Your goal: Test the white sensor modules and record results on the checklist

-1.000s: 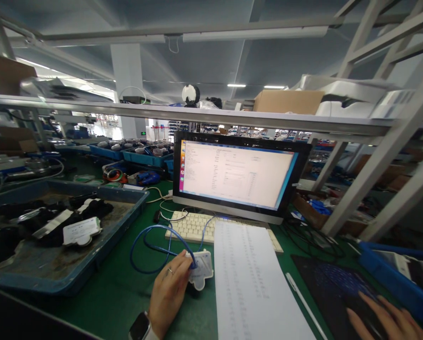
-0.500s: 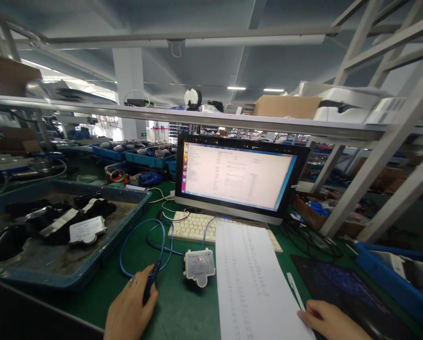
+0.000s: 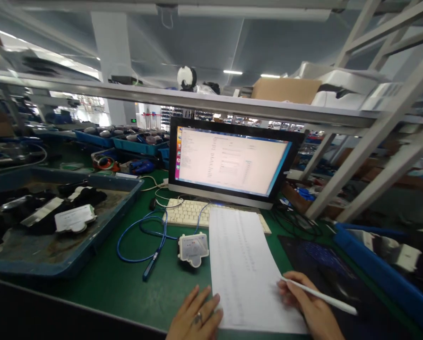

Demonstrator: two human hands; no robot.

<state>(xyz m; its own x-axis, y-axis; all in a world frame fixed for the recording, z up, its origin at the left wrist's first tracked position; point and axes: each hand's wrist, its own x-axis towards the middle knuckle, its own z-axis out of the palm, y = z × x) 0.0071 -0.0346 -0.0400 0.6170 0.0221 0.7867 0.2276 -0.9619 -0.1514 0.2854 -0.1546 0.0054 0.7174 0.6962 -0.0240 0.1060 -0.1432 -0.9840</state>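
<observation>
My right hand (image 3: 308,302) grips a white pen (image 3: 324,297) over the right side of a printed paper sheet (image 3: 239,274). Fingers spread, my left hand (image 3: 197,316) lies at the sheet's lower left edge. Left of the paper sits a small white device (image 3: 193,249) with tiny red lights. A blue cable (image 3: 126,259) curls beside it, and its dark blue plug end (image 3: 149,269) rests on the green table (image 3: 133,302). The paper's top overlaps a white keyboard (image 3: 186,212).
A lit monitor (image 3: 228,160) stands behind the keyboard. On the left, a blue tray (image 3: 101,236) holds dark parts and a white device (image 3: 74,219). To the right are a dark mat (image 3: 317,269) and a blue bin (image 3: 370,264). A shelf (image 3: 214,101) spans overhead.
My left hand has let go of the blue cable's plug end and moved right to the paper. My right hand has picked up the pen. The view has tilted downward.
</observation>
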